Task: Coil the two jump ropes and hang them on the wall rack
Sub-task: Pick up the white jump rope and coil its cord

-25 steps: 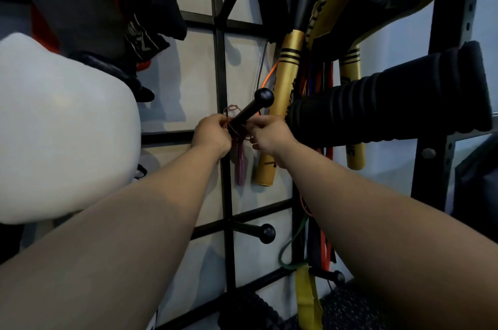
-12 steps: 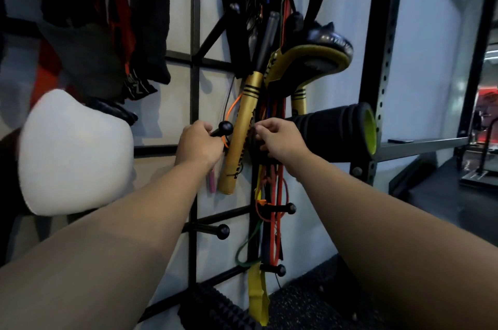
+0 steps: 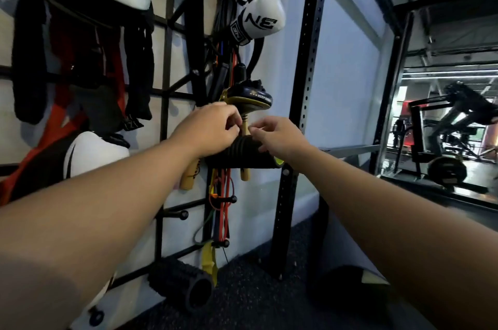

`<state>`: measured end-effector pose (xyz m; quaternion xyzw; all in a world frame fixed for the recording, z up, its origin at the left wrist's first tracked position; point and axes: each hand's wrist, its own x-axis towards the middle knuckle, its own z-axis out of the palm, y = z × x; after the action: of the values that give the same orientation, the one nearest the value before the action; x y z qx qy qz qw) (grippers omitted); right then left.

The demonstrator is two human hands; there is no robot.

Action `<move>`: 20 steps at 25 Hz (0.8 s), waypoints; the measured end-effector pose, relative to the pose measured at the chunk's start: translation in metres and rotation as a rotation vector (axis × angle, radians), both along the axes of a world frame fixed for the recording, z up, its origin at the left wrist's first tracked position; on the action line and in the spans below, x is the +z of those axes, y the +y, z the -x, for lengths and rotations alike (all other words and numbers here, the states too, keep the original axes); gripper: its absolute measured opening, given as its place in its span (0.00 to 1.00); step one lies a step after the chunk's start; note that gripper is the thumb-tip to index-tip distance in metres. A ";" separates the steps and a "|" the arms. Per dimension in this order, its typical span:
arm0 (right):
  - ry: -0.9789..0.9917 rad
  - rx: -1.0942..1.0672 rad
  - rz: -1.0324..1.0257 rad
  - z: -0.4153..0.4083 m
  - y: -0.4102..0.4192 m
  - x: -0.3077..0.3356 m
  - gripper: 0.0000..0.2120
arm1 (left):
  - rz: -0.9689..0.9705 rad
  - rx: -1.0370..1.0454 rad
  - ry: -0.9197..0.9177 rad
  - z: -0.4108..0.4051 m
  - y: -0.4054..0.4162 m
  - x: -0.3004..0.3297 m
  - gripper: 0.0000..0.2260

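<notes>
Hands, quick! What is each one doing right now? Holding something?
Left hand: fingers curled shut at the rack; what it pinches cannot be told.
Right hand: fingers partly curled, nothing visibly held.

Black rack, gold handles, bright bands

The wall rack point(image 3: 198, 41) is black against a pale wall; a white boxing glove point(image 3: 260, 20) carries black lettering. The jump-rope handles point(image 3: 188, 176) are gold-tan with dark markings. Red and orange bands point(image 3: 227, 195) hang beside a yellow strap point(image 3: 208, 262). The ribbed foam roller point(image 3: 242, 154) is black with a lime-yellow end.
</notes>
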<state>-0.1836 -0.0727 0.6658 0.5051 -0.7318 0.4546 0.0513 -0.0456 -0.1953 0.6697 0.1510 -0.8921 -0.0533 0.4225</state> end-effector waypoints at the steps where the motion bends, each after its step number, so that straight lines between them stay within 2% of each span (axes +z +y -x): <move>1: 0.014 -0.025 -0.025 -0.003 0.021 -0.002 0.08 | 0.053 -0.010 -0.055 -0.005 0.016 0.005 0.06; 4: 0.101 -0.075 -0.109 -0.005 0.074 -0.018 0.06 | 0.150 -0.034 -0.201 -0.011 0.053 0.001 0.07; 8: 0.184 -0.175 -0.258 0.007 0.130 -0.063 0.09 | 0.178 -0.123 -0.363 0.010 0.091 -0.045 0.09; 11: 0.220 -0.243 -0.374 0.031 0.152 -0.115 0.10 | 0.143 -0.201 -0.466 0.045 0.104 -0.099 0.10; 14: 0.198 -0.281 -0.448 0.060 0.165 -0.174 0.08 | 0.114 -0.257 -0.543 0.086 0.111 -0.158 0.09; 20: 0.129 -0.301 -0.650 0.152 0.191 -0.326 0.07 | -0.001 -0.367 -0.764 0.186 0.135 -0.314 0.09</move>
<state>-0.3357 0.1179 0.3400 0.4091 -0.8995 0.1530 0.0005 -0.2311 -0.0605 0.3555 -0.0012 -0.9967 -0.0681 0.0448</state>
